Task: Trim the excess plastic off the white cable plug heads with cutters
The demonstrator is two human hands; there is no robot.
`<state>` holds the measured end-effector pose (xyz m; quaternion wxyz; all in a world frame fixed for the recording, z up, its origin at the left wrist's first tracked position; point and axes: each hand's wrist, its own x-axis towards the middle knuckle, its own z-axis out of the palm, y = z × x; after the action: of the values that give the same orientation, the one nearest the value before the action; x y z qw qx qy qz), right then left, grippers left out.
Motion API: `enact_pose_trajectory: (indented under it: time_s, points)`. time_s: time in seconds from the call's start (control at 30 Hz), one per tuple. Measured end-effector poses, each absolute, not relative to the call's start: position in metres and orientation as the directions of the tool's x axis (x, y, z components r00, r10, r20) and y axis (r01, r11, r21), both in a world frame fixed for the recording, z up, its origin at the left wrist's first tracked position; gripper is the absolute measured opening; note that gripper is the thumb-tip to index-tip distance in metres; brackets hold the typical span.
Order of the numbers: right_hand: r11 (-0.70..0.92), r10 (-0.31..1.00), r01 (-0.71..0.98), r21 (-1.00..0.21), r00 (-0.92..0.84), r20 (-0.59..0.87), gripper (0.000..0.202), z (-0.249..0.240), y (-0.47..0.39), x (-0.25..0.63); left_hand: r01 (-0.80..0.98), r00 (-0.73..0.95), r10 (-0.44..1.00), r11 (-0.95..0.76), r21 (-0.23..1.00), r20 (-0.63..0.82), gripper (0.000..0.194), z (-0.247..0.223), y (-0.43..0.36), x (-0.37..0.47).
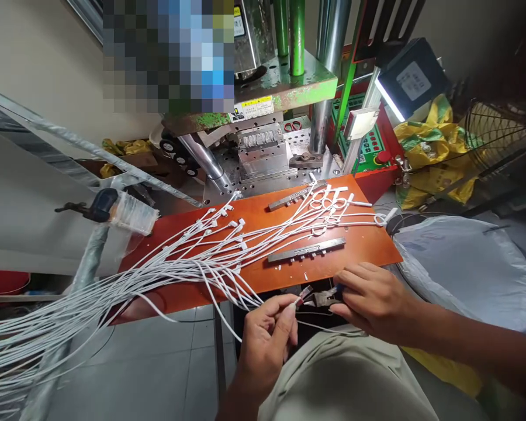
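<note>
In front of the lap, my left hand (267,336) pinches a white cable end with a small metal connector (305,292) pointing up and right. My right hand (372,298) is wrapped round pliers (326,298); their metal head is close to the connector, and whether they touch I cannot tell. Just beyond my hands, a bundle of white cables (158,280) fans across an orange-brown board (368,245). Several cable ends carry small white plugs. Two toothed metal bars, a near one (307,250) and a far one (296,197), lie on the board among tiny white scraps.
Behind the board stands a green press with a metal mould block (263,155). Red-handled scissors (293,126) lie behind it. A control panel (362,137) and lamp (409,79) are to the right. A white-lined bin (469,269) is at right, a clamp (103,206) on a left post.
</note>
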<state>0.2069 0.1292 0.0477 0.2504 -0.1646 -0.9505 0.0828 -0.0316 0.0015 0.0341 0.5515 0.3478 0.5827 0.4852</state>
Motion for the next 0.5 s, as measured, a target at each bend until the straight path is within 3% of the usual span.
enact_pose_trajectory:
  time_s: [0.2, 0.5]
  points:
    - [0.973, 0.23, 0.2, -0.114, -0.868, 0.44, 0.047, 0.053, 0.142, 0.201, -0.091, -0.105, 0.95, 0.286, 0.954, -0.295, 0.041, 0.037, 0.002, -0.033]
    - [0.989, 0.145, 0.143, -0.031, -0.93, 0.337, 0.038, 0.067, 0.151, 0.196, 0.068, -0.037, 0.971, 0.24, 0.968, -0.238, 0.032, 0.038, 0.006, -0.042]
